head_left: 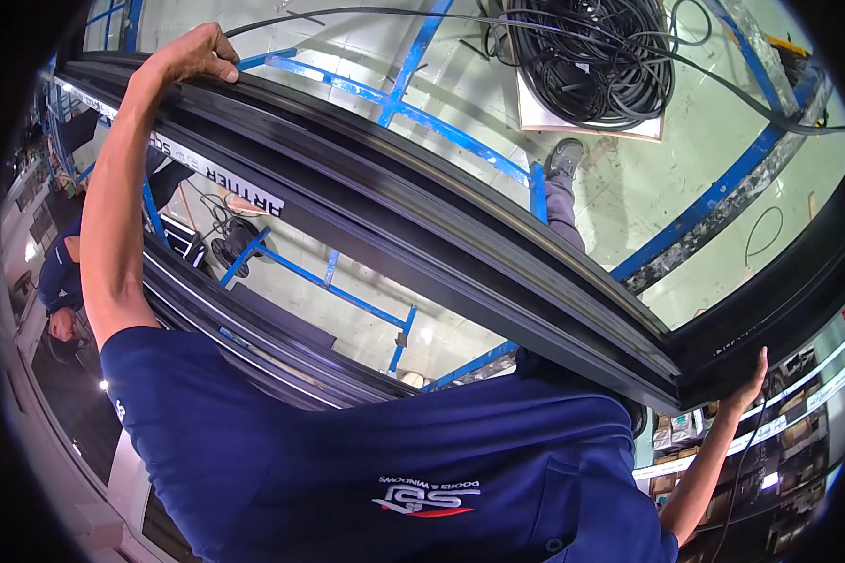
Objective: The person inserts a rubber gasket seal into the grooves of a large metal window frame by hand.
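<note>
A long black profile frame (422, 220) runs diagonally from the upper left to a corner at the lower right. My left hand (200, 56) is closed over its upper-left edge, with the fingers bent round the rim. At the lower right, my right hand (749, 383) grips the outer side near the corner, one digit pointing up and the others mostly hidden. A white label with black lettering (244, 192) shows on the frame's side. More black profiles (282, 361) lie below, partly covered by my left arm and shirt.
Blue metal supports (460, 141) stand beneath and beyond the frame. Coiled black cable (591, 70) lies on a board at the top, with a loose strand crossing right. A person's shoe (565, 158) shows nearby. Another person (61, 281) is bent over at the left. Shelves (798, 422) stand lower right.
</note>
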{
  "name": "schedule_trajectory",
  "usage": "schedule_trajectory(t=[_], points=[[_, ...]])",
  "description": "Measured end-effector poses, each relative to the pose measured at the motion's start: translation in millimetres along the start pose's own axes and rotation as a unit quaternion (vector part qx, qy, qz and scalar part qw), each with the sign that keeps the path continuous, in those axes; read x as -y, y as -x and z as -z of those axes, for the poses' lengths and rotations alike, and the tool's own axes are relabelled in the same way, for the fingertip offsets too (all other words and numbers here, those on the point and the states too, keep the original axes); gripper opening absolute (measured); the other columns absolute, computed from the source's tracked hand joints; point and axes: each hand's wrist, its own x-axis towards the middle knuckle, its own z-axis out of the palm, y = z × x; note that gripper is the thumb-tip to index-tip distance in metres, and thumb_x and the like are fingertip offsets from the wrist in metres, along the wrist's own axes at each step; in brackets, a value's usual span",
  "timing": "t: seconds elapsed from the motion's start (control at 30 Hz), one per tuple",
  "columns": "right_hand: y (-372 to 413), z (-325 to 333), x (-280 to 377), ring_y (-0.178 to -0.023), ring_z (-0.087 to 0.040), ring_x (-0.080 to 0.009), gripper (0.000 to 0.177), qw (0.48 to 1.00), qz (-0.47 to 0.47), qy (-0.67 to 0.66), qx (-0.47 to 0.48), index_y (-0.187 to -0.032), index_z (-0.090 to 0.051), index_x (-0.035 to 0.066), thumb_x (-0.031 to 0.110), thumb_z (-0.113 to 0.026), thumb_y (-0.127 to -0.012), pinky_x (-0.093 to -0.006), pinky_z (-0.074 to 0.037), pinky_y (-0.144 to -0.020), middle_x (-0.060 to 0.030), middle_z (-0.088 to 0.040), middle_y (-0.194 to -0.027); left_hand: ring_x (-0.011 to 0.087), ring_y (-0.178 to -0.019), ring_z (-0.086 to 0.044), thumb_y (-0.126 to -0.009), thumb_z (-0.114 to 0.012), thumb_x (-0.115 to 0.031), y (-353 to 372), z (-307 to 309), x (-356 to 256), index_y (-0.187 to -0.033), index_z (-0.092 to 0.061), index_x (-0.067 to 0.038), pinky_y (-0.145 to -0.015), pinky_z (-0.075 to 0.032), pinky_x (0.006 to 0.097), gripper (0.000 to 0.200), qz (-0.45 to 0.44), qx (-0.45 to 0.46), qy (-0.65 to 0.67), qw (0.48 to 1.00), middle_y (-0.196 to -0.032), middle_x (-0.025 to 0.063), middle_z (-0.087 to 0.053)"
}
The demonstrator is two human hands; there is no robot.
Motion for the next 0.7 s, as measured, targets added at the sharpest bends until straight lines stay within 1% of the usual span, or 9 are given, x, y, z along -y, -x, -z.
schedule_trajectory(t=[0.07, 0.17, 0.27, 0.3, 0.37, 0.47, 0.57, 0.67, 0.7], points=[[-1, 2, 0, -0.104, -0.066, -0.0217, 0.049, 1.0, -0.013, -0.001, 0.027, -0.124, -0.065, 0.003, 0.041, -0.063, -0.094, -0.0354, -0.051, -0.095, -0.0073, -0.068, -0.115, 0.0191, -0.069, -0.065, -0.069, -0.086, -0.018, 3, 1, -10, -0.096, -0.075, 0.003, -0.069, -0.05, 0.037, 0.036, 0.035, -0.002, -0.008, 0.999, -0.072, 0.0104, -0.071], [-9, 10, -3, -0.104, -0.066, -0.022, 0.049, 0.999, -0.026, -0.015, 0.041, -0.124, -0.065, 0.003, 0.041, -0.064, -0.093, -0.0352, -0.051, -0.094, -0.0074, -0.068, -0.115, 0.0181, -0.068, -0.065, -0.07, -0.085, -0.017, -1, 2, -10, -0.091, -0.076, 0.002, -0.067, -0.05, 0.0361, 0.03, 0.016, 0.026, -0.015, 0.999, -0.07, 0.0114, -0.071], [-2, 1, 0, -0.102, -0.066, -0.0214, 0.05, 0.999, -0.038, -0.022, 0.026, -0.123, -0.065, 0.001, 0.041, -0.063, -0.093, -0.0344, -0.052, -0.093, -0.007, -0.069, -0.113, 0.0169, -0.065, -0.063, -0.071, -0.085, -0.017, 2, 3, -24, -0.086, -0.076, 0.002, -0.064, -0.048, 0.0353, 0.026, 0.051, 0.034, -0.021, 0.998, -0.066, 0.0106, -0.068], [-7, 9, -4, -0.106, -0.065, -0.0215, 0.05, 0.999, -0.033, -0.018, 0.039, -0.127, -0.063, 0.002, 0.04, -0.061, -0.095, -0.035, -0.051, -0.096, -0.0072, -0.067, -0.117, 0.0174, -0.064, -0.061, -0.072, -0.084, -0.019, 3, 5, -31, -0.085, -0.076, 0.001, -0.062, -0.048, 0.0354, 0.024, 0.063, 0.04, -0.036, 0.997, -0.064, 0.0106, -0.066], [-19, 20, -10, -0.113, -0.063, -0.0218, 0.051, 0.998, -0.018, -0.015, 0.064, -0.136, -0.059, 0.005, 0.039, -0.056, -0.098, -0.0362, -0.049, -0.101, -0.0076, -0.065, -0.126, 0.0181, -0.063, -0.061, -0.073, -0.084, -0.02, 6, 3, -28, -0.084, -0.076, 0.0, -0.062, -0.048, 0.0359, 0.025, 0.03, 0.021, -0.047, 0.998, -0.064, 0.0109, -0.066], [-20, 21, -13, -0.108, -0.066, -0.0224, 0.051, 0.998, -0.01, -0.007, 0.061, -0.134, -0.059, 0.003, 0.039, -0.057, -0.098, -0.0356, -0.052, -0.096, -0.009, -0.066, -0.122, 0.0197, -0.063, -0.062, -0.072, -0.084, -0.02, 10, -2, -34, -0.084, -0.075, 0.001, -0.063, -0.048, 0.0362, 0.025, 0.019, 0.0, -0.046, 0.999, -0.066, 0.0121, -0.066], [-21, 20, -12, -0.105, -0.067, -0.023, 0.051, 0.996, -0.016, -0.016, 0.082, -0.133, -0.059, 0.001, 0.038, -0.058, -0.097, -0.0354, -0.054, -0.093, -0.01, -0.067, -0.119, 0.0205, -0.065, -0.063, -0.072, -0.083, -0.021, 9, -4, -60, -0.084, -0.075, 0.001, -0.065, -0.049, 0.0364, 0.026, 0.029, 0.019, -0.042, 0.999, -0.067, 0.0127, -0.067], [-12, 8, -6, -0.105, -0.066, -0.0218, 0.051, 0.999, -0.013, -0.011, 0.05, -0.121, -0.065, -0.005, 0.037, -0.063, -0.093, -0.0336, -0.051, -0.097, -0.0108, -0.068, -0.118, 0.0209, -0.065, -0.062, -0.072, -0.083, -0.021, 6, -13, -69, -0.083, -0.075, 0.001, -0.066, -0.049, 0.0364, 0.026, -0.008, 0.018, -0.031, 0.999, -0.067, 0.0125, -0.066], [-15, 11, -8, -0.105, -0.067, -0.022, 0.051, 0.999, -0.014, -0.008, 0.051, -0.122, -0.065, -0.004, 0.038, -0.064, -0.092, -0.0341, -0.05, -0.098, -0.0112, -0.068, -0.117, 0.0275, -0.071, -0.064, -0.069, -0.082, -0.021, 4, -14, -73, -0.082, -0.073, 0.004, -0.069, -0.048, 0.0382, 0.029, -0.007, 0.027, -0.031, 0.999, -0.071, 0.016, -0.066]])
